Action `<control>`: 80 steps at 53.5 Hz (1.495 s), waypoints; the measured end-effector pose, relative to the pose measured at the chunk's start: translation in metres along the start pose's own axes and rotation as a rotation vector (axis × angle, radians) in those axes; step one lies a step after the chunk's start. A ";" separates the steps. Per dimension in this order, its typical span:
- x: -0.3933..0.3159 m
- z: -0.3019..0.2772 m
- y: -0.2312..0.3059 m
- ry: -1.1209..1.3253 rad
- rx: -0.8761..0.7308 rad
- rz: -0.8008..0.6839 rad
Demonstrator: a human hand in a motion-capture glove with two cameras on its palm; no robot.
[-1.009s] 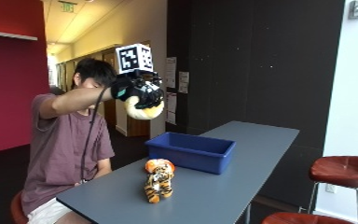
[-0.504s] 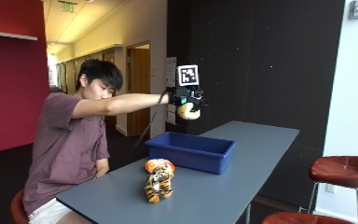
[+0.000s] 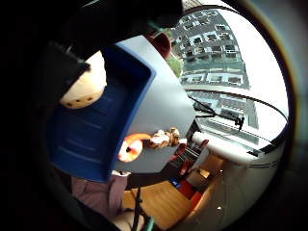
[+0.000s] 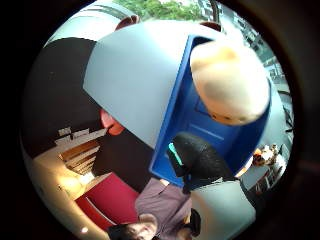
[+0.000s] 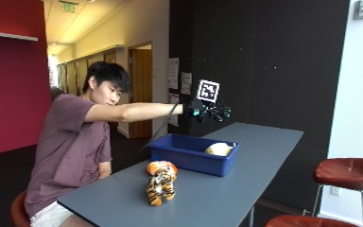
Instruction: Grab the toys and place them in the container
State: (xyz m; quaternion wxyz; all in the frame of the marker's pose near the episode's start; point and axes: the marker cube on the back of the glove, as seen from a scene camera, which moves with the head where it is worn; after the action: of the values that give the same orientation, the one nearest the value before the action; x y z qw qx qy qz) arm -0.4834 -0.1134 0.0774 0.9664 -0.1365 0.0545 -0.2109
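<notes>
Two toys are on show. On the left, a person sits at the gray table point(image 5: 257, 189) with one arm stretched out over it. Next comes the tiger toy point(image 5: 160, 182), standing up on the table near its front edge, close beside the blue bin point(image 5: 193, 153) but not in it. It probably waits there because its turn has not come yet. The bin sits in the middle of the table, where the arm can reach it. The round cream toy point(image 5: 219, 149) lies inside the bin, at the far end. Above it hangs the gloved right hand point(image 5: 210, 110), fingers spread and holding nothing. I think it is up there because the cream toy dropped from it. The only writing I can see is a green sign on the ceiling, too small to read.
</notes>
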 end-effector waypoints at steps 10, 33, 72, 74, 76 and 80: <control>0.035 -0.009 0.003 -0.024 0.009 0.178; 0.163 -0.018 0.099 0.000 -0.037 0.124; 0.288 0.251 0.159 -0.072 -0.132 0.065; 0.291 0.254 0.159 -0.075 -0.086 0.058; 0.293 0.255 0.160 -0.072 -0.054 0.054; 0.296 0.255 0.160 -0.073 -0.027 0.038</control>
State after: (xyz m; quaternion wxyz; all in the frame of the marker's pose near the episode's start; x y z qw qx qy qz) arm -0.1117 -0.0375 0.2614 0.9697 -0.1559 0.0246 -0.1867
